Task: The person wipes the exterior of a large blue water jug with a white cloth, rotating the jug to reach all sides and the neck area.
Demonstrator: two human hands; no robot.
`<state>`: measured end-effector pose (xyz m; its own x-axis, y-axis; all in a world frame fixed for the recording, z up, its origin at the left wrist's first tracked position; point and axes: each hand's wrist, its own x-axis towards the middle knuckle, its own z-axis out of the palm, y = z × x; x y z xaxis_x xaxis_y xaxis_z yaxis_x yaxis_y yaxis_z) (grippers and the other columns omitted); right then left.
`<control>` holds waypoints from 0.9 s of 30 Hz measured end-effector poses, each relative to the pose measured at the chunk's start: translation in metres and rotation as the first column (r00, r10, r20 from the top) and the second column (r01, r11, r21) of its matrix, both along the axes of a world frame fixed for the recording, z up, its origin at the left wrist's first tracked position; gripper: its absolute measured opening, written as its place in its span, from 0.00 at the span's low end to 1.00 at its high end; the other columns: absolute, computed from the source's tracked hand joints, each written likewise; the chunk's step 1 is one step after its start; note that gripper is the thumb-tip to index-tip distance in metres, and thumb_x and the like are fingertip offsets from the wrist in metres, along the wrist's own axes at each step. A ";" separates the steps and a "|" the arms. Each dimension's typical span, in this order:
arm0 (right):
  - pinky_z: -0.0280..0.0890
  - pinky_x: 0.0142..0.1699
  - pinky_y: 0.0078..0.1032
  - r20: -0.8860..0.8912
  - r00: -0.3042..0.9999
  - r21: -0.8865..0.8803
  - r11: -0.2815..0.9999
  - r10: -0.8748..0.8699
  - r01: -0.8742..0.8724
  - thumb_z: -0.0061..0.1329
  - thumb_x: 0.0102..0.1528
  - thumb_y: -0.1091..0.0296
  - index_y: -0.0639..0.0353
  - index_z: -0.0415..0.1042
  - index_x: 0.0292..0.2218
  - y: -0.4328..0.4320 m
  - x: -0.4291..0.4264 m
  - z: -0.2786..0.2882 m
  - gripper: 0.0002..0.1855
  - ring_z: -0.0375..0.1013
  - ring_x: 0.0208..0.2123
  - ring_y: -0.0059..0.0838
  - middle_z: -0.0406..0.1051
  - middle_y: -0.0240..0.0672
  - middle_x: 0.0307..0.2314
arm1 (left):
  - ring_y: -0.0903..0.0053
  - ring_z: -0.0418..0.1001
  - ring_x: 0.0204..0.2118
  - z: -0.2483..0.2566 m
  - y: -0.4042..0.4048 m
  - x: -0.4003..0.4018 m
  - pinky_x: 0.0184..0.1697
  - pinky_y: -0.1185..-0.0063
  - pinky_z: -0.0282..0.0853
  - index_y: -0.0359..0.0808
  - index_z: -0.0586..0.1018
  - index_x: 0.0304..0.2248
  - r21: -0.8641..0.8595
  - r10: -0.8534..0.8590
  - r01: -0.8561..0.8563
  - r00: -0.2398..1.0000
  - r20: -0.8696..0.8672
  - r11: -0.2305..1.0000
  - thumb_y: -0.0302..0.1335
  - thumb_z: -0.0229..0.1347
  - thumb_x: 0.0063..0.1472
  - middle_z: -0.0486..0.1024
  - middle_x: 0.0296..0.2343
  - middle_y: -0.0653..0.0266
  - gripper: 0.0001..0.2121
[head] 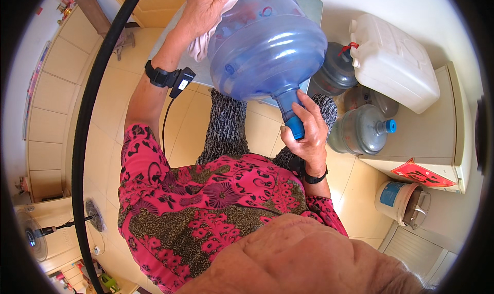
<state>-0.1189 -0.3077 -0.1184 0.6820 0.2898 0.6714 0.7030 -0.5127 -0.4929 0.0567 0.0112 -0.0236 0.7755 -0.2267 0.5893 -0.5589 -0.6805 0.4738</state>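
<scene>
A large translucent blue water jug (266, 51) lies tilted over a pale table (314, 12), its neck pointing down towards my lap. My left hand (204, 10) holds a pale pink cloth (198, 49) against the jug's upper left side; part of the cloth passes out of the picture. Around the neck and blue cap (295, 128) are the fingers of my right hand (308, 128), the thumb at the cap's side. Black straps circle both wrists, and the left one carries a small black device (182, 81) with a cable.
On the right stand a white plastic jerrycan (397, 58), a dark jug (335, 70), a capped clear jug (361, 128) and a pale cabinet (417, 136). A white bucket (389, 201) stands beyond it. At far left is a fan (34, 232). A black cable (88, 101) crosses the view.
</scene>
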 end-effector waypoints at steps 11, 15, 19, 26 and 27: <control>0.75 0.49 0.40 -0.005 1.000 0.011 1.000 -0.002 0.002 0.61 0.38 0.72 0.63 0.73 0.46 -0.003 0.000 0.001 0.29 0.78 0.46 0.52 0.72 0.54 0.50 | 0.46 0.64 0.62 0.004 -0.007 -0.015 0.68 0.56 0.50 0.31 0.75 0.55 0.223 -0.325 0.275 0.916 0.234 0.935 0.27 0.49 0.66 0.70 0.55 0.41 0.19; 0.75 0.49 0.40 -0.009 1.000 0.010 1.000 -0.010 0.010 0.61 0.38 0.72 0.63 0.74 0.45 -0.003 -0.002 0.002 0.29 0.78 0.47 0.52 0.72 0.54 0.50 | 0.45 0.62 0.63 0.008 -0.012 -0.028 0.64 0.54 0.53 0.35 0.75 0.56 0.282 -0.157 0.110 0.976 0.149 0.953 0.28 0.47 0.68 0.69 0.57 0.42 0.19; 0.75 0.49 0.40 -0.024 1.000 0.022 1.000 -0.013 0.013 0.61 0.38 0.72 0.62 0.74 0.45 -0.003 -0.002 0.003 0.28 0.78 0.47 0.53 0.72 0.53 0.50 | 0.46 0.63 0.63 0.015 -0.011 -0.017 0.63 0.54 0.56 0.34 0.74 0.56 0.246 -0.122 0.088 0.985 0.126 0.965 0.29 0.46 0.69 0.69 0.57 0.43 0.19; 0.75 0.49 0.41 -0.031 0.999 0.046 0.999 -0.015 0.017 0.60 0.38 0.72 0.62 0.74 0.45 -0.004 -0.002 0.004 0.29 0.78 0.46 0.54 0.72 0.55 0.50 | 0.51 0.69 0.59 0.018 -0.015 -0.004 0.68 0.65 0.55 0.26 0.73 0.55 0.089 -0.164 0.154 0.981 0.109 0.984 0.28 0.45 0.70 0.74 0.52 0.43 0.18; 0.75 0.49 0.41 -0.026 1.000 0.047 0.999 -0.014 0.015 0.61 0.38 0.72 0.63 0.74 0.45 -0.004 -0.002 0.004 0.28 0.78 0.46 0.54 0.72 0.55 0.50 | 0.52 0.69 0.58 0.016 -0.014 -0.003 0.68 0.65 0.55 0.26 0.73 0.55 0.090 -0.151 0.142 0.983 0.106 0.986 0.28 0.45 0.70 0.74 0.52 0.43 0.18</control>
<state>-0.1208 -0.3115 -0.1143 0.7031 0.2480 0.6664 0.6826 -0.4981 -0.5348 0.0537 -0.0032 -0.0072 0.6606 -0.3839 0.6452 -0.7018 -0.6209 0.3491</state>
